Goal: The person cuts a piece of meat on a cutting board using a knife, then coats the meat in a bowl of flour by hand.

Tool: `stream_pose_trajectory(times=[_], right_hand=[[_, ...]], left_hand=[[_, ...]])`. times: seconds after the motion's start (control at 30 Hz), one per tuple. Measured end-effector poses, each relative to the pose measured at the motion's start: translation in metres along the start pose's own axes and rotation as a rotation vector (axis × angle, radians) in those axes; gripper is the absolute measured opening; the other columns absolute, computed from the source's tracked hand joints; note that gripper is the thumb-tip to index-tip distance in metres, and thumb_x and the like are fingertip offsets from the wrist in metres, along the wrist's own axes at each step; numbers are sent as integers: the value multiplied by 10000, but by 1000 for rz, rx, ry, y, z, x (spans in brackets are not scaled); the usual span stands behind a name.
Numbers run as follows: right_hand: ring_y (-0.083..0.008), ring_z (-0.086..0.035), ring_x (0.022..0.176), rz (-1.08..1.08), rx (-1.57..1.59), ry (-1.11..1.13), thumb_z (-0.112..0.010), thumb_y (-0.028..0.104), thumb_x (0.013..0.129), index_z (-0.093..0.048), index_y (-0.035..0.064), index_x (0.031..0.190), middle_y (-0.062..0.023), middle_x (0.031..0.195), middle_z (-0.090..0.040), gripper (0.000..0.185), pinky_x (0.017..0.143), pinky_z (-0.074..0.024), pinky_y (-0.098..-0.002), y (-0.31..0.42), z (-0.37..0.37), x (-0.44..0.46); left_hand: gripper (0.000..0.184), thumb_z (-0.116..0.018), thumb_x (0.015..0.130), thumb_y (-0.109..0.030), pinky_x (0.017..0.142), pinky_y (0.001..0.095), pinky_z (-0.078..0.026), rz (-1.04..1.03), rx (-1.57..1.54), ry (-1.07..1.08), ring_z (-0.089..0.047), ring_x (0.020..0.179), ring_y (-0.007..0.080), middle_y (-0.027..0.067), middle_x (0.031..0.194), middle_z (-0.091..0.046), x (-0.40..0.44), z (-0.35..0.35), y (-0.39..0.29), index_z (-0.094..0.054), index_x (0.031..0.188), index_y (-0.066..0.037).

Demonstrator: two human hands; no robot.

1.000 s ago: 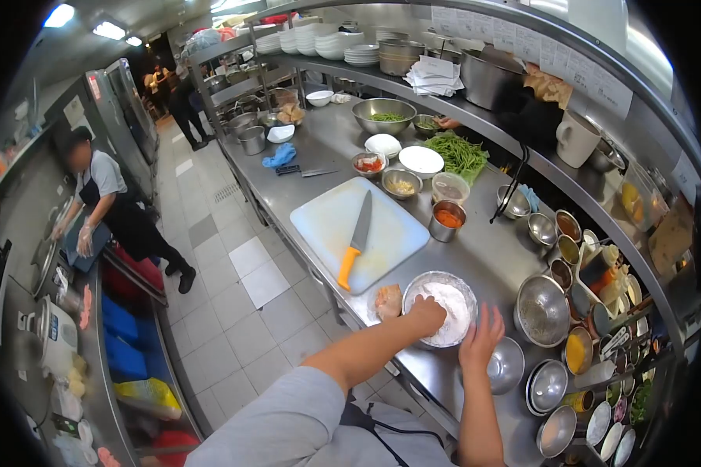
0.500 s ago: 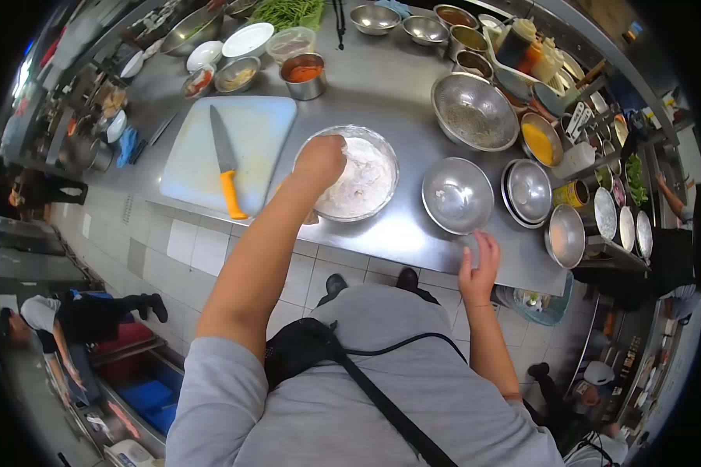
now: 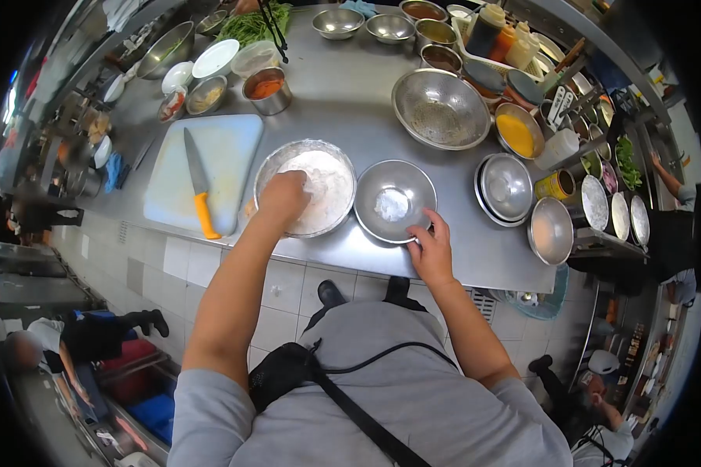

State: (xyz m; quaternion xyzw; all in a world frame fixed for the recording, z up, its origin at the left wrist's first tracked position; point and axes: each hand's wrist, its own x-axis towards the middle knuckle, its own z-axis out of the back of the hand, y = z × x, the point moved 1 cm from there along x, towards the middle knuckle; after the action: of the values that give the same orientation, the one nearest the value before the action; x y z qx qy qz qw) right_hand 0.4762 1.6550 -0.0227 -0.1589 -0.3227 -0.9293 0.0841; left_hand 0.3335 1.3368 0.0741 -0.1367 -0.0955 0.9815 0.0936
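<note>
My left hand [image 3: 285,199] is inside a metal bowl of white flour [image 3: 327,183], its fingers bunched down at the flour and partly hidden. My right hand [image 3: 434,245] grips the near right rim of a smaller metal bowl [image 3: 397,183], thumb outside and fingers over the edge. That bowl has a little white powder at its bottom and stands right beside the flour bowl. Left of the flour bowl lies a white cutting board [image 3: 230,156], with an orange-handled knife [image 3: 202,204] on it. A bit of something pale shows behind my left wrist.
A large metal bowl [image 3: 442,109] stands beyond the small one. Stacked bowls [image 3: 509,187] and sauce containers are at the right. A tin of red sauce [image 3: 267,89], white bowls and green beans [image 3: 253,23] lie at the back left. Other people stand at both sides.
My right hand has moved to the small bowl and taken its rim; the bowl has come left, next to the flour bowl. My left hand remains in the flour bowl. The view has shifted.
</note>
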Motion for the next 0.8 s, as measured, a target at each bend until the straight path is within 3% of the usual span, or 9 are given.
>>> stream_pose_trajectory(times=[0.13, 0.2, 0.33, 0.4, 0.43, 0.53, 0.6, 0.7, 0.8], right_hand=[[-398, -518, 1313, -85, 109, -62, -849, 78, 770, -622, 95, 1333, -232, 1602, -281, 607, 1080, -475, -458, 0, 6, -3], [-421, -485, 1344, -129, 128, -46, -892, 138, 752, -419, 59, 1521, -266, 1636, -139, 906, 1120, -454, -487, -5, 7, 0], [-448, -502, 1304, -141, 182, -52, -922, 229, 756, -369, 40, 1548, -268, 1646, -127, 984, 1099, -475, -494, -26, -4, -8], [-439, -489, 1315, -133, 144, -88, -926, 297, 761, -320, 21, 1565, -276, 1644, -130, 1044, 1103, -466, -498, -28, -13, -10], [-455, -454, 1359, -136, 109, -64, -923, 327, 761, -285, 26, 1581, -280, 1645, -126, 1081, 1125, -445, -497, -27, -13, -10], [-474, -392, 1420, -140, 214, -72, -929, 314, 750, -273, 29, 1585, -279, 1647, -125, 1100, 1156, -417, -493, -27, -16, -11], [-477, -358, 1446, -117, 194, -49, -932, 310, 743, -267, 31, 1588, -278, 1647, -125, 1111, 1168, -406, -491, -26, -15, -10], [-479, -313, 1477, -122, 189, -33, -938, 303, 728, -259, 35, 1593, -276, 1649, -126, 1132, 1183, -391, -490, -25, -12, -9], [-476, -303, 1483, -116, 207, -39, -942, 297, 716, -253, 39, 1597, -276, 1648, -128, 1148, 1185, -387, -491, -24, -17, -8]], left_hand=[[270, -710, 837, -153, 938, 498, -542, 56, -91, -133, -690, 1069, 405, 246, 1093, -727, -10, 7, -2, -724, 1081, -40], [275, -724, 836, -159, 941, 498, -540, 27, -90, -115, -686, 1073, 409, 255, 1100, -722, -14, 13, -3, -725, 1082, -35], [326, -750, 830, -108, 929, 483, -538, -74, -265, -347, -679, 1057, 442, 271, 1100, -712, -20, 37, -42, -691, 1120, 29], [344, -736, 828, -78, 954, 463, -540, -116, -415, -277, -688, 1072, 430, 272, 1129, -712, -17, 30, -72, -692, 1150, 35], [361, -718, 830, -56, 967, 458, -540, -254, -485, -348, -691, 1082, 422, 282, 1141, -708, -16, 11, -84, -694, 1181, 24], [310, -720, 808, -89, 944, 494, -541, -274, -414, -28, -695, 1014, 454, 287, 1024, -717, -4, -9, -129, -691, 1083, 51], [260, -711, 813, -85, 951, 496, -535, -310, -392, -37, -684, 1047, 437, 280, 1069, -707, -6, -13, -128, -685, 1039, 39], [331, -717, 833, -79, 979, 451, -528, -402, -456, -306, -653, 1116, 398, 236, 1189, -676, -32, 20, -104, -686, 1140, 40], [301, -711, 842, -58, 849, 421, -574, -139, -565, -551, -701, 981, 373, 213, 1109, -706, -69, 64, -29, -705, 1137, 2]])
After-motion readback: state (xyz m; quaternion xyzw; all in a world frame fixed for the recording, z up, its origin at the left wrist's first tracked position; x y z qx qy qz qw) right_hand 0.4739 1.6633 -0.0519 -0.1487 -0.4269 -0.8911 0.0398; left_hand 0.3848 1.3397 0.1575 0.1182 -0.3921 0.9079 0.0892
